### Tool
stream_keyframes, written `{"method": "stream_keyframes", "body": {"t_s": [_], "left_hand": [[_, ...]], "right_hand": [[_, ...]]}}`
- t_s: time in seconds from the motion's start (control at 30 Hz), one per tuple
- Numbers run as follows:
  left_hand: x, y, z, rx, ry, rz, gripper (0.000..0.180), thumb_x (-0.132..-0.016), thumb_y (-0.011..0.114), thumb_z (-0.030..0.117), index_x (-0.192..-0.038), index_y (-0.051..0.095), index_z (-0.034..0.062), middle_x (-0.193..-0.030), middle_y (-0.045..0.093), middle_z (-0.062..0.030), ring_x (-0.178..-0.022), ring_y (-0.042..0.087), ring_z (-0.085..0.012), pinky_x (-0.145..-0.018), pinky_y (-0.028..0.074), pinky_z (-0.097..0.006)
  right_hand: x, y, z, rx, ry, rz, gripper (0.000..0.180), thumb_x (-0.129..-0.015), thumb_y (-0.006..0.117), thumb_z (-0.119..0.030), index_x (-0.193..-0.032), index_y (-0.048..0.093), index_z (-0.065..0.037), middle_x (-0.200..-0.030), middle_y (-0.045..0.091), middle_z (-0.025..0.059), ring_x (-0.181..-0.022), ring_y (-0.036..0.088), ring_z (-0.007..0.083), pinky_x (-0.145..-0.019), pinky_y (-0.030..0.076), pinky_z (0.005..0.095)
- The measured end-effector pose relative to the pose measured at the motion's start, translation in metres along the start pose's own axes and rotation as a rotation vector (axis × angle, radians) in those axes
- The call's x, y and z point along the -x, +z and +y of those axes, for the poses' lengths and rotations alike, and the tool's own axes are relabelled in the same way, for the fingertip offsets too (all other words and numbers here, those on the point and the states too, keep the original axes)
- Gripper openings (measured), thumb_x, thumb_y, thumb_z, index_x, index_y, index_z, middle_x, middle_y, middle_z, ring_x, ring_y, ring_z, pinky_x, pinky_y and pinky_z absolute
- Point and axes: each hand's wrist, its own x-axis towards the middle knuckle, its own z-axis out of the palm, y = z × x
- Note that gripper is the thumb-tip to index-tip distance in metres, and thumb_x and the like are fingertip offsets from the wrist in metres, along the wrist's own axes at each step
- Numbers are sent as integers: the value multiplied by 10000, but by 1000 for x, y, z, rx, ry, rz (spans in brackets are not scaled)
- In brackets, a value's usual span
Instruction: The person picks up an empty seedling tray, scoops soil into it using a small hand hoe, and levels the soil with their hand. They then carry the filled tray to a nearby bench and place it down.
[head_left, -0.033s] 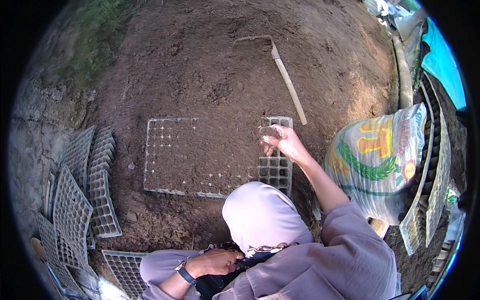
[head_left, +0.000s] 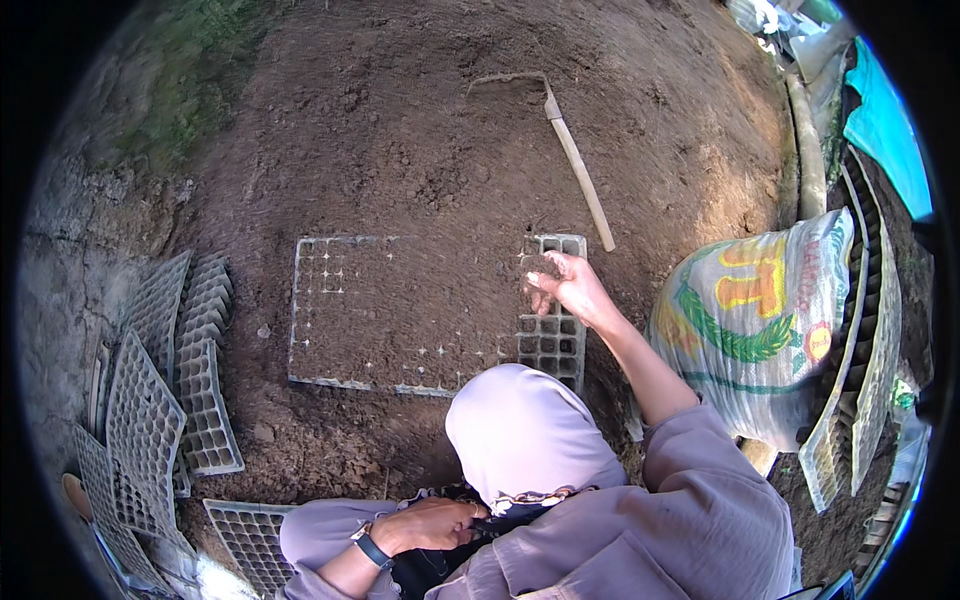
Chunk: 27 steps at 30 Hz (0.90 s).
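My right hand (head_left: 562,285) hangs over the right end of a seedling tray, thumb and fingers curled around dark crumbly soil (head_left: 541,268). Soil covers most of the seedling tray (head_left: 578,345); hollow cells show in its right columns, and pale cell corners poke through on the left and along the near edge. Close to my body, my left hand (head_left: 430,524), with a dark watch on the wrist, lies closed against black cloth. What its fingers grip, if anything, is hidden. A rounded form under lavender cloth (head_left: 530,425) covers part of the tray's near edge.
A hoe (head_left: 580,180) with a pale handle lies on the soil beyond the tray. To the right stands a full printed sack (head_left: 750,320), with stacked trays (head_left: 870,400) beside it. More empty trays (head_left: 145,435) lean at the left, and another tray (head_left: 250,540) lies near my left arm.
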Motion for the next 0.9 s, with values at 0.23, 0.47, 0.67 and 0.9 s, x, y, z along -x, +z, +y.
{"method": "stream_keyframes", "body": {"t_s": [0.23,0.47,0.67,0.9], "left_hand": [[-1,-1,1,39,-11,-10,445,-809,587,142,-1222,537,-17,-860,639,-213,-772,629,-357,-693,498,-408],[2,4,1,-19,45,35,414,-838,570,145,-1232,522,30,-801,603,-123,-755,609,-291,-672,474,-382],[0,0,6,-71,-15,-25,433,-830,574,139,-1245,517,32,-801,609,-139,-770,609,-311,-669,471,-399],[-5,-4,1,-41,-60,-78,441,-832,586,149,-1260,520,66,-878,637,-136,-810,637,-299,-691,491,-385]], "right_hand": [[5,29,-8,569,-330,-58,396,-838,528,18,-1227,480,75,-1101,588,218,-973,601,268,-807,498,356],[-87,-4,-36,855,-324,190,341,-953,493,-213,-1273,529,-102,-1428,333,154,-1257,404,370,-1032,387,474],[-156,40,-16,1092,12,281,548,-910,440,-572,-1306,536,-207,-1367,396,180,-1275,360,378,-1005,355,548],[-120,70,1,1107,-486,-116,497,-742,703,-499,-1164,617,-250,-1331,457,161,-1254,393,415,-1048,320,574]]}}
